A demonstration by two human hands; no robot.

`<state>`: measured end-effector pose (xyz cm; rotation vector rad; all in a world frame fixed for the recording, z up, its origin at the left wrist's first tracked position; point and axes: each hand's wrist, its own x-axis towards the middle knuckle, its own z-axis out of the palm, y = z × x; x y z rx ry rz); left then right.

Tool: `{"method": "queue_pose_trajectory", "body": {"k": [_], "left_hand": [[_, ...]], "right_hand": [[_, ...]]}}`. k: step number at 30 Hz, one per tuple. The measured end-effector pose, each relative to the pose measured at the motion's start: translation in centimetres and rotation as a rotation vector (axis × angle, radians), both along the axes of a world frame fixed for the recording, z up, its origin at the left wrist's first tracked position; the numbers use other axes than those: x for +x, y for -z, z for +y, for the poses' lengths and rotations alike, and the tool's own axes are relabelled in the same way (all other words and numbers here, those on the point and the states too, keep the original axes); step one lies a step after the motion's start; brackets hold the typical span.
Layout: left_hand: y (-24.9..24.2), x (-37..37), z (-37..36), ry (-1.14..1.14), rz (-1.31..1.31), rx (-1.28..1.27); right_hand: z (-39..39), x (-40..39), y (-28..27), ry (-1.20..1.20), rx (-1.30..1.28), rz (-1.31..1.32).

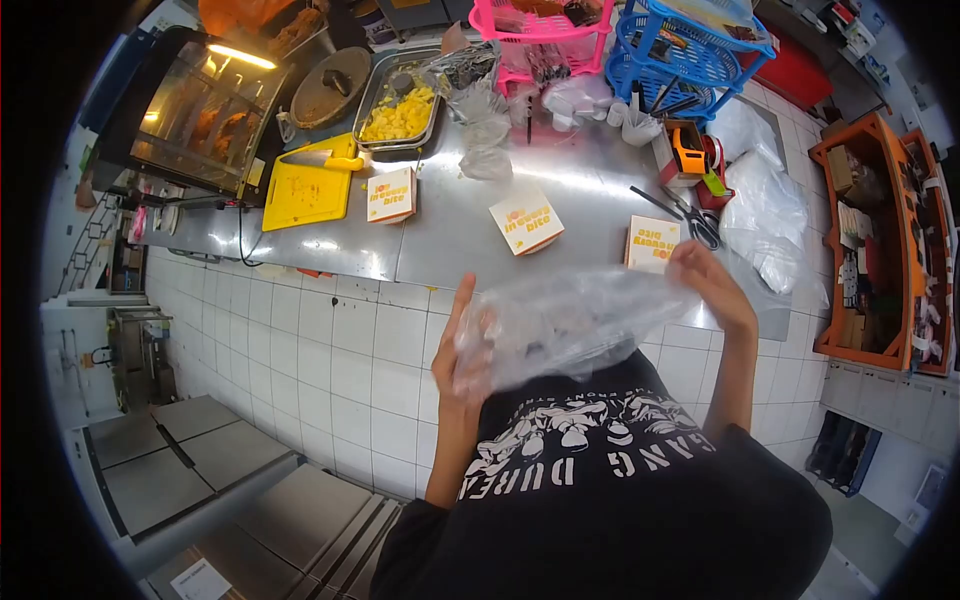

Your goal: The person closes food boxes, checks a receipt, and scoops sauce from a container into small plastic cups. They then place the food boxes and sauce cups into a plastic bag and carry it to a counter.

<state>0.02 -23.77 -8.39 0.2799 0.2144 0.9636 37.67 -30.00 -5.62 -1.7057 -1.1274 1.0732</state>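
A clear plastic bag (570, 320) is stretched between my two hands, in front of my body and at the near edge of the steel table. My left hand (460, 345) grips the bag's left end, one finger pointing up and the other fingers blurred behind the plastic. At the other end, my right hand (705, 282) pinches the bag's edge. Just beyond the right hand stands a small white and orange printed box (652, 243), partly covered by the bag. Two similar boxes, a middle box (527, 222) and a left box (391, 195), sit on the table.
On the steel table (440, 235) are a yellow cutting board (305, 195) with a knife (308, 158), a tray of yellow chunks (400, 113), scissors (700, 225), a tape dispenser (712, 175) and more plastic bags (765, 215). Pink (545, 25) and blue racks (680, 55) stand behind.
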Motion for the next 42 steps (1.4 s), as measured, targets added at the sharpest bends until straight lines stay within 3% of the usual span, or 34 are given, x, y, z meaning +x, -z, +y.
{"method": "queue_pose_trajectory", "body": {"k": [1, 4, 6, 8, 10, 12, 13, 15, 18, 19, 21, 23, 25, 26, 28, 29, 31, 33, 34, 36, 37, 40, 42], "left_hand": [[-0.2, 0.8, 0.5, -0.007, 0.075, -0.001], [-1.0, 4.2, 1.5, 0.009, 0.206, -0.005], [-1.1, 5.2, 1.3, 0.059, 0.173, -0.025], [-1.2, 5.8, 1.8, 0.049, 0.081, -0.12], [-0.9, 5.5, 2.2, 0.024, 0.208, -0.081], [0.5, 3.0, 3.1, -0.015, 0.574, 0.08], [1.6, 1.8, 3.3, -0.071, 0.876, 0.164], [3.7, 0.0, 3.1, -0.181, 1.475, 0.339], [-2.0, 1.8, 1.5, -0.675, 2.091, 0.869], [-3.7, 2.9, 1.4, -0.725, 1.904, 0.914], [-4.7, 6.3, 1.0, -0.332, 1.362, 1.083], [-0.6, 10.5, 2.0, 0.418, 1.162, 1.067], [8.5, 11.8, 2.8, 0.693, 1.64, 1.257], [12.8, 11.1, 3.7, 0.72, 1.839, 1.337], [19.4, 8.5, 4.5, 0.307, 1.94, 1.464], [19.4, 8.5, 4.9, 0.167, 1.932, 1.506], [17.9, 9.2, 6.4, 1.067, 1.924, 1.159], [15.8, 10.7, 6.1, 0.812, 1.982, 1.33], [14.7, 11.2, 6.2, 0.793, 1.975, 1.336], [12.3, 12.0, 6.7, 0.874, 1.932, 1.275], [11.2, 12.1, 6.7, 0.977, 1.893, 1.207], [8.7, 12.1, 5.7, 0.991, 1.759, 1.186], [5.9, 10.9, 3.9, 0.706, 1.608, 1.315]], "right_hand": [[0.5, -0.6, -0.2, 0.096, 0.146, -0.303], [2.4, -4.8, -5.9, 0.16, 0.491, 0.345], [3.6, -7.2, -4.2, -0.377, 0.256, 0.418], [5.3, -10.4, 3.3, -0.551, 0.013, 0.19], [4.6, -10.6, 12.0, -0.65, -0.063, -0.527], [4.8, -10.0, 11.2, -0.761, -0.381, -0.686], [4.7, -9.7, 10.8, -0.806, -0.546, -0.764], [4.2, -8.9, 11.2, -0.792, -0.569, -0.826], [3.6, -9.1, 10.4, -0.767, -0.585, -0.841], [3.7, -9.3, 10.1, -0.764, -0.585, -0.838], [3.9, -10.3, 11.2, -0.812, -0.624, -0.868], [3.7, -10.4, 12.5, -0.84, -0.651, -0.901], [3.5, -10.1, 13.1, -0.845, -0.664, -0.924], [3.5, -8.7, 12.9, -0.813, -0.645, -0.955], [2.8, -4.8, 12.3, -0.74, -0.62, -1.01], [2.6, -5.1, 10.4, -0.704, -0.561, -0.977], [2.6, -5.1, 6.7, -0.648, -0.444, -0.91], [4.0, -3.1, 5.5, -0.482, -0.371, -0.263], [4.4, -1.9, 5.2, -0.394, -0.324, 0.055], [4.2, 1.4, 7.9, 0.122, -0.196, -0.196], [4.1, 3.2, 10.2, 0.269, -0.193, -0.575], [3.9, 4.2, 13.7, 0.32, -0.623, -0.404], [3.4, 4.6, 18.1, 0.334, -0.488, -0.327]]}}
